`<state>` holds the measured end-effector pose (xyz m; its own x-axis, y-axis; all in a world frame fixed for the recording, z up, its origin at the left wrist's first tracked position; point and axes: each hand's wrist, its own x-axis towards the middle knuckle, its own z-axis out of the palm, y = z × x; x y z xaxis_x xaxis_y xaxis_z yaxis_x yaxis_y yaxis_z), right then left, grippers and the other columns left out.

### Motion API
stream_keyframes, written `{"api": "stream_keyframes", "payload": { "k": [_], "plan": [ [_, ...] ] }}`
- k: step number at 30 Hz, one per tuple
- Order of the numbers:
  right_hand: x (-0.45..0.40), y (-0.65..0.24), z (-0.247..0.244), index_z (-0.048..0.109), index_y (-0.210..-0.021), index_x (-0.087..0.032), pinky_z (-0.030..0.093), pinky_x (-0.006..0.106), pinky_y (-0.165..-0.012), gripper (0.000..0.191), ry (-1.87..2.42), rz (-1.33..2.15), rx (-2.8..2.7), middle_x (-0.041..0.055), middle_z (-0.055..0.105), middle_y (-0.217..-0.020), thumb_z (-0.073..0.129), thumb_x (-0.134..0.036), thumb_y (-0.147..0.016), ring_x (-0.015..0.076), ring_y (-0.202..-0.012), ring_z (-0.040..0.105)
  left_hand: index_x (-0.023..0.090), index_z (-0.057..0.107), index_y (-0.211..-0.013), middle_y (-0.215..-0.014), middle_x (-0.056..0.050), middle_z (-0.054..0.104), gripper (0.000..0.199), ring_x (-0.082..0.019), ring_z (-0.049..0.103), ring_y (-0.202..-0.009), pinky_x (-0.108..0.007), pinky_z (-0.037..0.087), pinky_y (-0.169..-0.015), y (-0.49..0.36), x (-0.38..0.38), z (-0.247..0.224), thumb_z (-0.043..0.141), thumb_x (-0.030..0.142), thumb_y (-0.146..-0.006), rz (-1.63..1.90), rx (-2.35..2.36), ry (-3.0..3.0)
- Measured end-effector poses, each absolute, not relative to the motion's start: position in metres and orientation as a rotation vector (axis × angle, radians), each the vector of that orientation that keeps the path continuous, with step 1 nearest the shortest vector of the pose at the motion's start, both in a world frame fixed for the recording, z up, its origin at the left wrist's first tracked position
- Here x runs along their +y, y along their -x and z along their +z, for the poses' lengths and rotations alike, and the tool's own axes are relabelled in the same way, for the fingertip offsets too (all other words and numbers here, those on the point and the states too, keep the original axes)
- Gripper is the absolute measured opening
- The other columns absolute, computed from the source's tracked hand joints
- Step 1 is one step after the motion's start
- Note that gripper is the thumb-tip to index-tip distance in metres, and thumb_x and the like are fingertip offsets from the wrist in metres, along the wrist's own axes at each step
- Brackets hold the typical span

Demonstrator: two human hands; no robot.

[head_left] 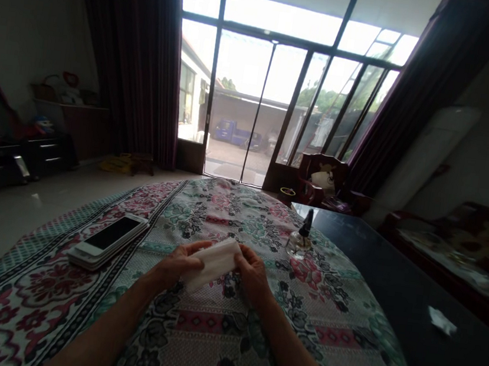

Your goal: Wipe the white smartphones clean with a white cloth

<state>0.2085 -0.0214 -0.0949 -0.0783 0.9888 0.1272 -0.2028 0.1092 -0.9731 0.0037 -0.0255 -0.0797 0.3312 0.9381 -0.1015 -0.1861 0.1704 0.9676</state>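
Observation:
A folded white tissue [214, 265] is stretched between my two hands above the patterned tablecloth [204, 323]. My left hand [183, 263] pinches its left end between thumb and fingers. At the right end, my right hand [252, 269] grips it the same way. To the left lies a stack of white smartphones [108, 239], the top one with its dark screen facing up. A clear glass bottle [299, 244] with a black top stands upright to the right of my hands, apart from them.
A dark glossy table [398, 273] adjoins the cloth on the right, with a crumpled white tissue [441, 321] on it. Beyond are a wooden chair [323, 178], a sofa [478, 235] and tall glass doors [253, 113] between dark curtains [130, 62].

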Motion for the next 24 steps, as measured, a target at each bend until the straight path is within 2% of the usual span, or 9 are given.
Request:
{"api": "stream_keyframes", "payload": {
  "k": [3, 6, 9, 12, 17, 24],
  "plan": [
    [-0.018, -0.206, -0.096, 0.068, -0.091, -0.019, 0.049, 0.024, -0.063, 0.032, 0.884, 1.300, -1.032, 0.0000, 0.066, -0.084, 0.073, -0.036, -0.065, 0.0136, -0.071, 0.056, 0.013, 0.053, -0.129, -0.089, -0.007, 0.072, 0.064, -0.018, 0.066, -0.065, -0.025, 0.053, -0.057, -0.007, -0.022, -0.079, 0.065, 0.010, -0.066, 1.170, 0.827, -0.824],
    [-0.016, -0.205, -0.097, 0.067, -0.092, -0.020, 0.051, 0.026, -0.068, 0.034, 0.838, 1.321, -0.900, 0.0004, 0.066, -0.090, 0.075, -0.035, -0.062, 0.0143, -0.075, 0.058, 0.010, 0.061, -0.113, -0.089, -0.009, 0.071, 0.036, -0.019, 0.068, -0.074, -0.027, 0.057, -0.067, -0.014, -0.021, -0.079, 0.064, 0.015, -0.078, 1.271, 0.678, -0.619],
    [-0.016, -0.205, -0.097, 0.066, -0.095, -0.021, 0.051, 0.024, -0.068, 0.035, 0.828, 1.336, -0.888, 0.0007, 0.066, -0.093, 0.074, -0.032, -0.062, 0.0146, -0.077, 0.059, 0.009, 0.065, -0.095, -0.082, -0.008, 0.071, 0.014, -0.017, 0.067, -0.070, -0.025, 0.057, -0.064, -0.019, -0.022, -0.079, 0.061, 0.009, -0.082, 1.272, 0.721, -0.567],
    [-0.020, -0.204, -0.095, 0.064, -0.098, -0.021, 0.049, 0.023, -0.062, 0.036, 0.837, 1.403, -0.944, 0.0009, 0.065, -0.090, 0.071, -0.030, -0.064, 0.0147, -0.076, 0.058, 0.009, 0.065, -0.090, -0.078, -0.006, 0.071, 0.012, -0.015, 0.066, -0.065, -0.023, 0.057, -0.059, -0.022, -0.023, -0.079, 0.059, 0.003, -0.082, 1.274, 0.844, -0.596],
    [-0.024, -0.206, -0.091, 0.061, -0.100, -0.020, 0.048, 0.023, -0.057, 0.033, 0.763, 1.500, -0.974, 0.0012, 0.063, -0.086, 0.066, -0.040, -0.073, 0.0156, -0.075, 0.057, 0.008, 0.066, -0.089, -0.080, -0.008, 0.072, 0.010, -0.016, 0.067, -0.066, -0.025, 0.058, -0.057, -0.018, -0.023, -0.080, 0.061, 0.005, -0.081, 1.195, 0.883, -0.708],
    [-0.022, -0.214, -0.088, 0.063, -0.093, -0.018, 0.048, 0.024, -0.059, 0.031, 0.750, 1.557, -0.983, 0.0027, 0.065, -0.083, 0.069, -0.037, -0.069, 0.0152, -0.069, 0.058, 0.011, 0.067, -0.092, -0.081, -0.007, 0.072, 0.015, -0.016, 0.067, -0.064, -0.021, 0.056, -0.050, -0.011, -0.021, -0.087, 0.067, 0.009, -0.077, 1.141, 0.916, -0.777]
  ]
}}
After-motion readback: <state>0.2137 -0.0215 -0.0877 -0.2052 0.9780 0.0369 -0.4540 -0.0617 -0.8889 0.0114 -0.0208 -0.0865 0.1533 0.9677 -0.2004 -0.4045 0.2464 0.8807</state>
